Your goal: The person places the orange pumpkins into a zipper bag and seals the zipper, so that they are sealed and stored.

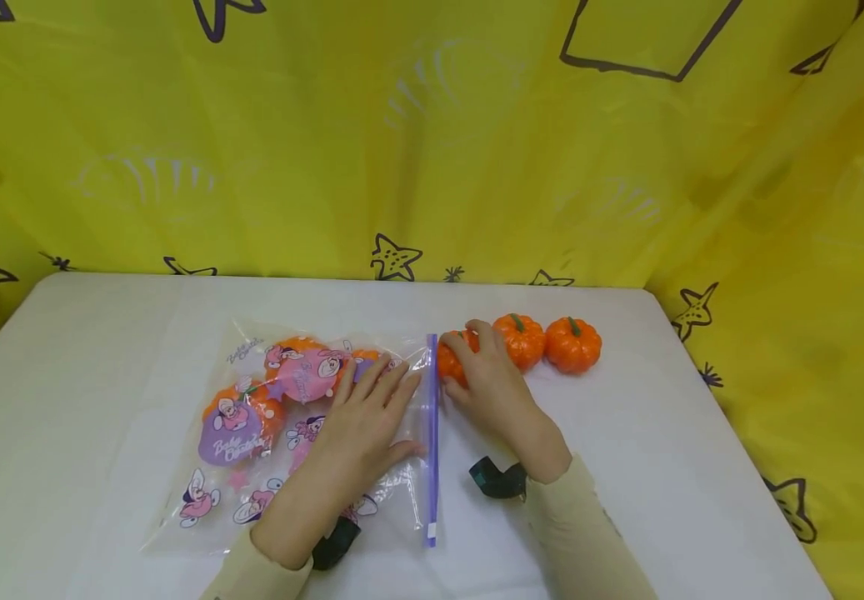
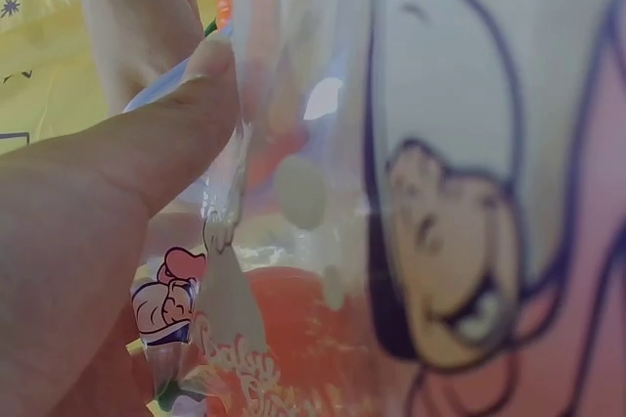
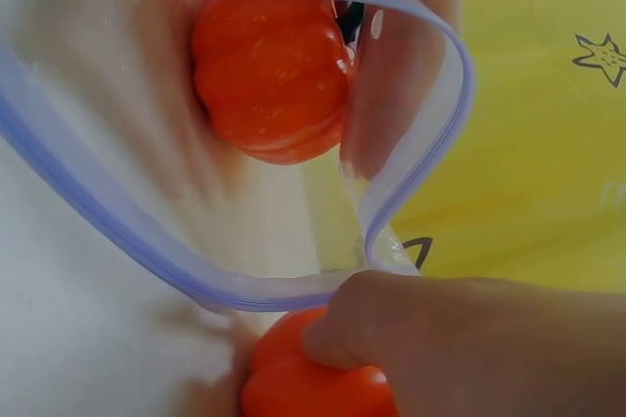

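A clear zip bag [image 1: 394,500] with purple and pink cartoon prints lies on the table, several orange toy pumpkins inside it. My left hand [image 1: 360,429] rests on top of the bag with fingers spread. Its thumb [image 2: 166,143] lies along the clear plastic in the left wrist view. Just outside the purple zip edge [image 1: 433,433], my right hand [image 1: 495,383] grips an orange toy pumpkin [image 1: 450,360], partly hidden by the fingers. The right wrist view shows the bag's mouth gaping, one pumpkin [image 3: 274,74] within and the gripped pumpkin [image 3: 303,383] below the rim.
Two more toy pumpkins, a nearer one [image 1: 521,343] and an outer one [image 1: 573,345], sit to the right of my right hand. The white table [image 1: 686,467] ends at a yellow patterned curtain [image 1: 312,167] behind. Dark devices [image 1: 497,478] are strapped at both wrists.
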`<move>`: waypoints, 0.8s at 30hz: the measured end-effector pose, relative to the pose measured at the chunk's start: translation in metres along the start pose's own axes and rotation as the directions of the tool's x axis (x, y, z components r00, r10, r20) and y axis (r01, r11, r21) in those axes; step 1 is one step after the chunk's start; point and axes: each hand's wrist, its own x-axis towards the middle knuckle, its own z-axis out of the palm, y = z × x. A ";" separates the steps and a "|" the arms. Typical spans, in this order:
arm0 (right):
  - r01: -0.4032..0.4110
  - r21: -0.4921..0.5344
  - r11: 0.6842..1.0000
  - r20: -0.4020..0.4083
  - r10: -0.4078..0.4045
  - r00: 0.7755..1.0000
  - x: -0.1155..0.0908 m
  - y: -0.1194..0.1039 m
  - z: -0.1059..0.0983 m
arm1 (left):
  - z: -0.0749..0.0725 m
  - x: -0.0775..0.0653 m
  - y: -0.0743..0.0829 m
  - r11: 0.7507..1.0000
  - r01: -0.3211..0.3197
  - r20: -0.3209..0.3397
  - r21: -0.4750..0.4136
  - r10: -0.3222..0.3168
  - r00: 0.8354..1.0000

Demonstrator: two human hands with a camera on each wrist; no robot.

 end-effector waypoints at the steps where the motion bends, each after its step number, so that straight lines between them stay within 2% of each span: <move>1: 0.009 -0.004 1.000 -0.002 -0.009 1.000 -0.001 0.000 0.000 | 0.000 0.000 0.000 1.000 -0.002 -0.003 0.000 0.002 1.000; 8: 0.066 -0.008 0.998 -0.035 -0.066 0.997 -0.007 0.004 -0.003 | 0.001 0.000 -0.001 1.000 -0.016 -0.015 0.007 0.016 1.000; 16: 0.040 0.050 0.998 -0.042 -0.038 0.998 -0.012 0.004 -0.018 | 0.000 0.000 0.000 1.000 -0.016 -0.005 0.007 0.016 1.000; 24: 0.075 0.117 0.990 -0.102 -0.063 0.993 -0.020 0.005 -0.036 | 0.002 -0.001 -0.002 0.999 -0.034 -0.030 0.001 0.034 0.999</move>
